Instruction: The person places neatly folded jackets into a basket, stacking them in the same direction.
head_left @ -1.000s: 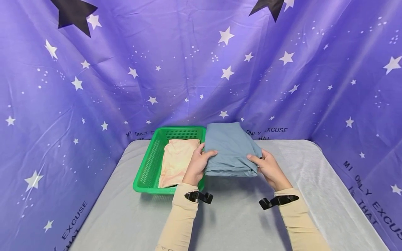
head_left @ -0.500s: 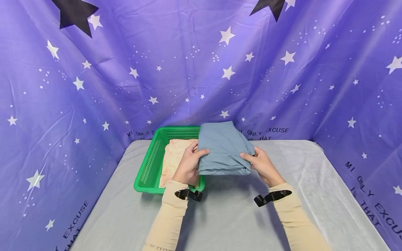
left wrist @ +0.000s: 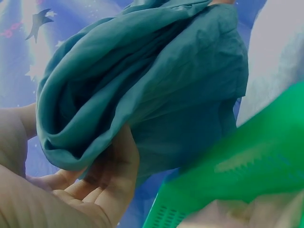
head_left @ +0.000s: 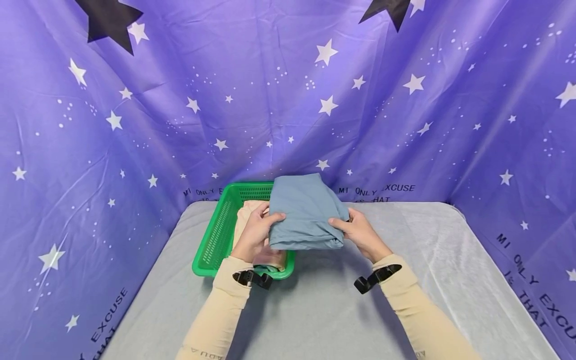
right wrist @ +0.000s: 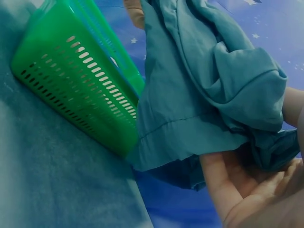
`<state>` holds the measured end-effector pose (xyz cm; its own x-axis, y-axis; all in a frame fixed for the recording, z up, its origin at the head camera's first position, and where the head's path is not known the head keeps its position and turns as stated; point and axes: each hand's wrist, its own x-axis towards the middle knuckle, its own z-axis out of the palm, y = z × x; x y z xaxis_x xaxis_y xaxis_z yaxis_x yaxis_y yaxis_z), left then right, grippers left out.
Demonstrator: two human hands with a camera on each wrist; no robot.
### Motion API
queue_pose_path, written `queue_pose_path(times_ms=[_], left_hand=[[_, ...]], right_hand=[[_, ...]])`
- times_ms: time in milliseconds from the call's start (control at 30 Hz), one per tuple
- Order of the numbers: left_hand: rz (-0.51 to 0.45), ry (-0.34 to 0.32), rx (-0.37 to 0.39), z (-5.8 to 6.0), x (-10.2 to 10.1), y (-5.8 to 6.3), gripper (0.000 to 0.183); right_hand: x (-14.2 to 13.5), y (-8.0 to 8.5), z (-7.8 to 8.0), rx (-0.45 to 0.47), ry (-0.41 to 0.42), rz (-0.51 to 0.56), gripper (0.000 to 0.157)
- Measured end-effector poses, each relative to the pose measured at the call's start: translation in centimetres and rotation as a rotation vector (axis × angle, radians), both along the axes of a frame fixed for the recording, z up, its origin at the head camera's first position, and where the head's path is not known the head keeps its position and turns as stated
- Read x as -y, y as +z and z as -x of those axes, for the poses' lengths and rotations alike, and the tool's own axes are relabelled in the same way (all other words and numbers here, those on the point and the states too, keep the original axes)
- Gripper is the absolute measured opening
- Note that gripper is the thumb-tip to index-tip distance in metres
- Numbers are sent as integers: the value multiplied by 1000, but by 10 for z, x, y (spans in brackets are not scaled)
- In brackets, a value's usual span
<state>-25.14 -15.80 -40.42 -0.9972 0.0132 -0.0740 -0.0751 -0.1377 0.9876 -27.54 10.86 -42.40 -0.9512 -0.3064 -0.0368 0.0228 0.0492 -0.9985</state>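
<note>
A folded blue-grey garment, its exact kind not clear, is held up level between both hands. My left hand grips its left edge, thumb on top and fingers beneath, as the left wrist view shows at the layered side. On the opposite edge my right hand pinches it the same way; in the right wrist view fingers lie under the cloth. The garment hangs over the right part of a green basket. Inside the basket lies folded pale pink cloth, partly hidden by my left hand and the garment.
The basket stands on a table with a grey cover, left of centre. A purple curtain with stars encloses the back and sides. Black straps with small mounts sit on both wrists.
Both hands have carried the folded garment leftward, from beside the basket to over its right part. More of the pink cloth is now covered. The basket has not moved.
</note>
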Motion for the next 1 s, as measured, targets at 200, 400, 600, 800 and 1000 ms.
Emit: queue_pose_path(times_ms=[200,400,600,800,1000], left_hand=[[48,-3,33,0,11,4,49],[82,-21,27,2,26,7,49],[109,-14,40,2,45,6,52],[136,0,59,1,62,6,53],[150,9,90,-1,76,6,54]], right_hand=[[8,2,4,-23,26,-25,52],[21,3,9,-40,33,-27,48],[39,3,11,-24,44,-33,50],[56,1,11,-41,49,-36,45],[71,-4,10,-42,44,-26,43]])
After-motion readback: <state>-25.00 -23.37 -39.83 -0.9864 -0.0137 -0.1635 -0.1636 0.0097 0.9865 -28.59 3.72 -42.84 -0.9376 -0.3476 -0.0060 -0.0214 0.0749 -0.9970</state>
